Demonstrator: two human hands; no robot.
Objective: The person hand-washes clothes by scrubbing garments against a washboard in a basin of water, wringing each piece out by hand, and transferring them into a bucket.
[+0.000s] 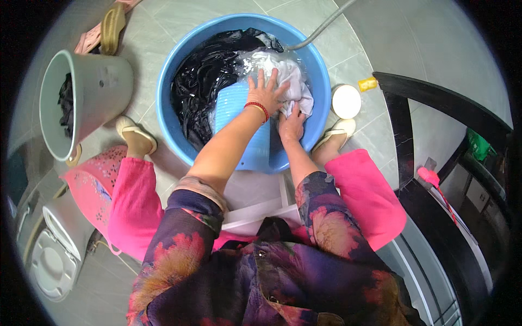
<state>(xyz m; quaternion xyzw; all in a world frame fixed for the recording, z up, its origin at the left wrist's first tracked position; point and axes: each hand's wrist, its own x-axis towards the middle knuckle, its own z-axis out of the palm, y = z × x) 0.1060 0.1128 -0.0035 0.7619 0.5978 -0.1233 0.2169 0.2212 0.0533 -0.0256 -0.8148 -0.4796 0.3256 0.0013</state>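
Gray-tiled bathroom floor (149, 32), seen from the head camera, surrounds a round blue washtub (234, 19) where a person in a dark floral shirt (348, 233) and bright pink trousers (370, 198) works over wet laundry. Inside the tub, white cloth (296, 81) lies bunched between 2 and 3 o'clock in sudsy water, while black garments (201, 81) fill the stretch from 8 to 12 o'clock. Between them a ridged blue washboard (255, 144) runs from the middle to the rim at 6 o'clock. A gray hose (325, 26) reaches over the edge between 1 and 2 o'clock.

The left hand (265, 96), a red bracelet (259, 107) at its wrist, lies on the white cloth with fingers spread wide, palm down. The right hand (292, 125) touches the cloth's near edge; whether its fingers pinch the fabric cannot be told.

Around the tub, a pale green bucket (95, 100) holding dark fabric (66, 106) stands at 9 o'clock, a brown clog (112, 30) at 10, a round white container (346, 101) and a small yellow packet (368, 84) at 3, and a pink-handled brush (429, 176) at 4. Toward 8 sits a pink flower-patterned basin (92, 187), with a white toilet (51, 269) beyond.
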